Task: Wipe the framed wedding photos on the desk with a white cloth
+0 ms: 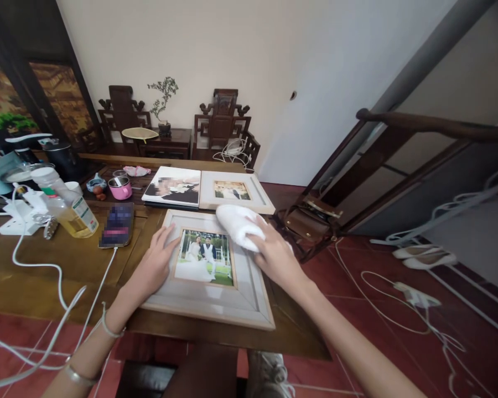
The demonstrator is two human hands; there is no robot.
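Cloth [235, 222] is being gripped by the right hand [276, 251], fingers curled around it, at the upper right of the frame [207, 305]. The frame is being supported flat by the bench [0, 271], its left border being touched by the left hand [151, 271], fingers slightly spread.

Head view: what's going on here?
A person's right hand holds a bunched white cloth at the upper right of a pale, rectangular, wood-edged picture frame. The left hand rests on the frame's left side. The frame lies face up on a brown wooden table, with a similar pale picture frame just beyond it.
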